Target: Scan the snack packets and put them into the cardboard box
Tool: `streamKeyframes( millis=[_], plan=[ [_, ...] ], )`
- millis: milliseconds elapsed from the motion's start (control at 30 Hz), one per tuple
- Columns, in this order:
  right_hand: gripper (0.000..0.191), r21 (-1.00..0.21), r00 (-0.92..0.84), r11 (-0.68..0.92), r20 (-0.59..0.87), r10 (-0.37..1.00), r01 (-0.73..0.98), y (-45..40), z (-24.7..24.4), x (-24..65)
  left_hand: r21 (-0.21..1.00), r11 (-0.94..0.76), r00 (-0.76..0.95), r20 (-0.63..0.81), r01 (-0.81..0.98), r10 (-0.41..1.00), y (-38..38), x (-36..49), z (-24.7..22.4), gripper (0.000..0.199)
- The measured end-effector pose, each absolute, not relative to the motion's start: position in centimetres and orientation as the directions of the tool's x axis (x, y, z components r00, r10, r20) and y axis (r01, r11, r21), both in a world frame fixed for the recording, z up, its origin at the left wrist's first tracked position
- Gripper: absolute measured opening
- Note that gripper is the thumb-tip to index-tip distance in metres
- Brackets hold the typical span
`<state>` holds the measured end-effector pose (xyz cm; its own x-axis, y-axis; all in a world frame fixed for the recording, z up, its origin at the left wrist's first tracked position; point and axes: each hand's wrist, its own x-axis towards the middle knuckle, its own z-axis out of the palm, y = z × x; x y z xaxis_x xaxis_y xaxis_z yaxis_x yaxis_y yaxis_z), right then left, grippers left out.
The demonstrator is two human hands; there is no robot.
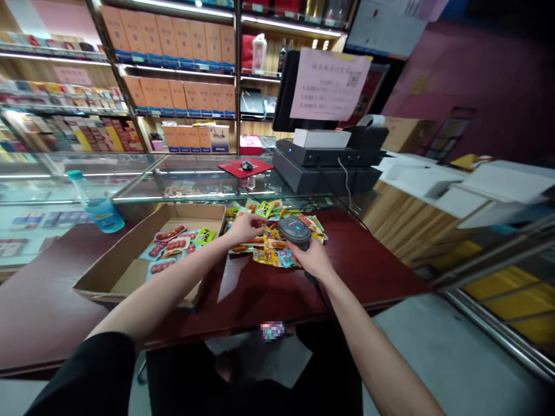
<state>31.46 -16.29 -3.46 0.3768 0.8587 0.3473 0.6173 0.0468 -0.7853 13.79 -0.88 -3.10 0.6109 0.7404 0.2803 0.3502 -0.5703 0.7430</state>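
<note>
Head view, centre of the frame: the right hand (313, 260) is clenched around the grip of a dark grey handheld scanner (295, 231), with its head tipped over a loose heap of snack packets (277, 245). The left hand (245, 228) reaches across the near left of the heap, fingers stretched out flat over the packets; whether it is pinching one, I cannot tell. Both hands work close together, so the left stays just beside the scanner rather than under its head. The packets overlap and lie at odd angles, which leaves few of them flat and open to view.

A scanner cable (323, 303) drops from below the right hand toward the near edge of the dark red counter (373, 283). Left of the heap sits a shallow cardboard box (119, 277) holding sausage packs (169, 233), its wall close by the left forearm. Further up stand a glass display case (199, 185), a blue-labelled water bottle (99, 212) and a till (327, 164) with a paper notice (329, 84). Shelves of boxes (173, 52) fill the upper left.
</note>
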Motion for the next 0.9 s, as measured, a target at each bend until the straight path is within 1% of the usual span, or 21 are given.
streamKeyframes(
  millis=[100,167,233,400,533,633,733,833,900],
  plan=[
    [0.031,-0.792,0.413,0.0,0.319,0.853,0.61,-17.1,-3.4,32.3,0.676,-0.649,0.654,0.32,0.35,0.685,-1.8,15.7,-4.7,0.031],
    [0.029,-0.801,0.439,-0.047,0.277,0.855,0.596,-17.6,-3.5,32.8,0.585,-0.722,0.688,0.35,0.37,0.636,-2.3,16.0,-5.5,0.031],
    [0.028,-0.814,0.459,-0.076,0.245,0.854,0.576,-17.9,-3.7,33.2,0.491,-0.783,0.736,0.351,0.382,0.579,-2.5,16.0,-6.0,0.032],
    [0.027,-0.852,0.476,-0.097,0.19,0.859,0.514,-18.3,-4.3,33.8,0.371,-0.863,0.85,0.27,0.342,0.452,-2.7,16.5,-6.6,0.041],
    [0.027,-0.863,0.473,-0.106,0.165,0.866,0.495,-18.4,-4.7,34.0,0.325,-0.893,0.902,0.195,0.31,0.384,-3.0,17.2,-7.4,0.044],
    [0.029,-0.85,0.462,-0.107,0.17,0.87,0.515,-18.4,-5.0,34.0,0.312,-0.888,0.902,0.162,0.339,0.401,-3.3,17.5,-7.9,0.041],
    [0.031,-0.843,0.453,-0.104,0.175,0.874,0.527,-18.3,-5.2,33.9,0.343,-0.846,0.874,0.119,0.409,0.471,-3.3,17.6,-7.8,0.032],
    [0.03,-0.834,0.443,-0.093,0.191,0.876,0.544,-18.0,-5.0,33.7,0.447,-0.74,0.79,0.11,0.503,0.603,-2.4,17.3,-7.2,0.024],
    [0.028,-0.822,0.444,-0.091,0.206,0.872,0.562,-17.8,-4.7,33.5,0.573,-0.624,0.696,0.124,0.532,0.707,-1.4,16.6,-6.6,0.022]
  ],
)
